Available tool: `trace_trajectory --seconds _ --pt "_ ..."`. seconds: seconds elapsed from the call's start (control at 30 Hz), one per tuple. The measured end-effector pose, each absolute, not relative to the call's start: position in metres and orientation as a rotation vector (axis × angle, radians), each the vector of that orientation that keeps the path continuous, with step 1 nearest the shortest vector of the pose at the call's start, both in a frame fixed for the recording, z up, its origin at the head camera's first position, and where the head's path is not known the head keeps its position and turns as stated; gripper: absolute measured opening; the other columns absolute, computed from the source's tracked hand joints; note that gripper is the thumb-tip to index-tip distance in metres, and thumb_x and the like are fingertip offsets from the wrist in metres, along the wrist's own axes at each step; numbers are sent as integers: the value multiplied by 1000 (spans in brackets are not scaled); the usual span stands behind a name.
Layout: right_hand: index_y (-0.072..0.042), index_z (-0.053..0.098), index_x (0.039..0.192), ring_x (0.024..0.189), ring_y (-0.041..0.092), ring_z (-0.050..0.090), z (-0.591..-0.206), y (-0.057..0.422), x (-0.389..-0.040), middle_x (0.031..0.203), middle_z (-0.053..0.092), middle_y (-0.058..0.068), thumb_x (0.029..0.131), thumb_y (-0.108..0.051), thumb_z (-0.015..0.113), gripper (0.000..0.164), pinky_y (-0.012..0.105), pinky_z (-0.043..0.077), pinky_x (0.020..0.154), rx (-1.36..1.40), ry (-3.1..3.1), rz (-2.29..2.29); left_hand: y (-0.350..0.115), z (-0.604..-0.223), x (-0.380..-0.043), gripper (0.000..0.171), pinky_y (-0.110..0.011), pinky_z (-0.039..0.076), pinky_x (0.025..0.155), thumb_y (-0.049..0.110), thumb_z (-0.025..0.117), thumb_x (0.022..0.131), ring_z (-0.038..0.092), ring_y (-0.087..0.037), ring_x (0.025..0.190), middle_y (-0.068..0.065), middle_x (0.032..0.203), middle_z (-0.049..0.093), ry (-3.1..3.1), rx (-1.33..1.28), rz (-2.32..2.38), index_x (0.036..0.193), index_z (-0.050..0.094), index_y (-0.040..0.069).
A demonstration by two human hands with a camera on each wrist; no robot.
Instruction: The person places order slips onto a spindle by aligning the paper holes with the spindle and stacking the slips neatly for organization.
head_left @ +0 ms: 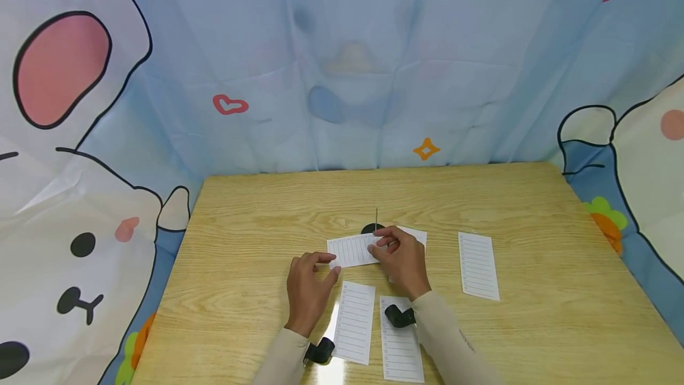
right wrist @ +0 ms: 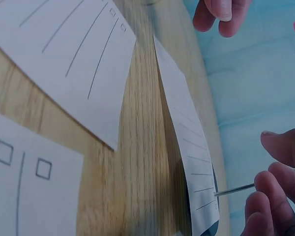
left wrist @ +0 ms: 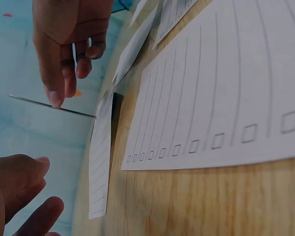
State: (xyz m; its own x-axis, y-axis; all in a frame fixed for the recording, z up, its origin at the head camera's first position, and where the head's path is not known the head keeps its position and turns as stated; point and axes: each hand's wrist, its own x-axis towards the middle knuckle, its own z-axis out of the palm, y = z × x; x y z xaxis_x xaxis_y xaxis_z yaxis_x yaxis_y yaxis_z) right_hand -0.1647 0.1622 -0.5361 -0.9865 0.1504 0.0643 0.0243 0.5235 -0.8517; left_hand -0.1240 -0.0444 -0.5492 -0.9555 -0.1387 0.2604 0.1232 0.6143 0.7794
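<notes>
A black-based paper spike (head_left: pixel 369 229) stands near the middle of the table, its thin metal rod (left wrist: pixel 34 102) pointing up. A white lined slip with small checkboxes (head_left: pixel 350 251) lies crosswise low on it, and the rod rises through the slip near its right end. My right hand (head_left: pixel 403 257) is at the rod, fingertips beside it, with thumb and forefinger apart. Close to the slip's left end is my left hand (head_left: pixel 310 290), its thumb and fingers parted and holding nothing. Another slip (head_left: pixel 417 235) shows partly behind the right hand.
Two lined slips (head_left: pixel 354 322) (head_left: pixel 401 349) lie nearer the front, the right one partly under the right wrist's black camera (head_left: pixel 399 316). One more slip (head_left: pixel 478 266) lies farther right. A patterned blue curtain (head_left: pixel 256 46) hangs behind the wooden table (head_left: pixel 240 207).
</notes>
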Motion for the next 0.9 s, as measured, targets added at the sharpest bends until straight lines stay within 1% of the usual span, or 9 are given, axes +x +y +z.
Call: trace_trajectory --seconds 0.1,0.23,0.43,0.57,0.7,0.8,0.9 --pt "-14 80 112 80 17 62 -535 160 -161 92 75 2 87 -17 88 26 26 51 74 -114 -2632 1474 -47 -551 -121 23 -31 50 80 15 91 81 62 -20 90 4 99 79 -2525 -2 -1281 102 82 19" --pt "-15 80 110 78 14 63 -534 157 -157 90 76 0 85 -17 90 27 24 51 71 -69 -2639 1467 -51 -551 -118 23 -35 53 84 15 90 83 62 -21 93 3 102 79 -2522 -21 -1322 104 81 18" --pt "-15 80 110 77 12 64 -532 153 -150 91 76 -1 83 -16 92 30 23 50 69 -33 -2693 1463 -56 -550 -111 24 -39 54 87 16 90 84 62 -22 96 6 104 78 -2512 -16 -1393 106 81 21" --pt "-14 81 109 76 11 65 -533 151 -145 92 77 -2 81 -14 93 31 22 51 70 -28 -2742 1464 -59 -549 -106 25 -38 52 86 16 91 83 63 -22 97 9 104 78 -2504 9 -1450 105 81 24" --pt "-16 82 106 73 8 62 -537 149 -139 91 79 -3 78 -10 94 31 23 49 68 2 -2784 1417 -60 -548 -100 24 -33 50 86 18 91 84 62 -20 98 10 103 78 -2526 29 -1478 105 81 25" --pt "-21 82 105 71 7 57 -541 148 -135 85 76 -7 76 -12 95 33 24 45 65 12 -2836 1322 -62 -547 -96 25 -31 49 86 18 91 83 62 -19 99 11 104 77 -2532 31 -1503 105 81 26" --pt "-24 82 104 68 8 53 -542 147 -131 76 68 -8 74 -14 97 35 25 42 62 11 -2886 1232 -63 -548 -92 27 -31 49 86 17 92 82 62 -18 101 14 105 77 -2538 31 -1522 105 80 28"
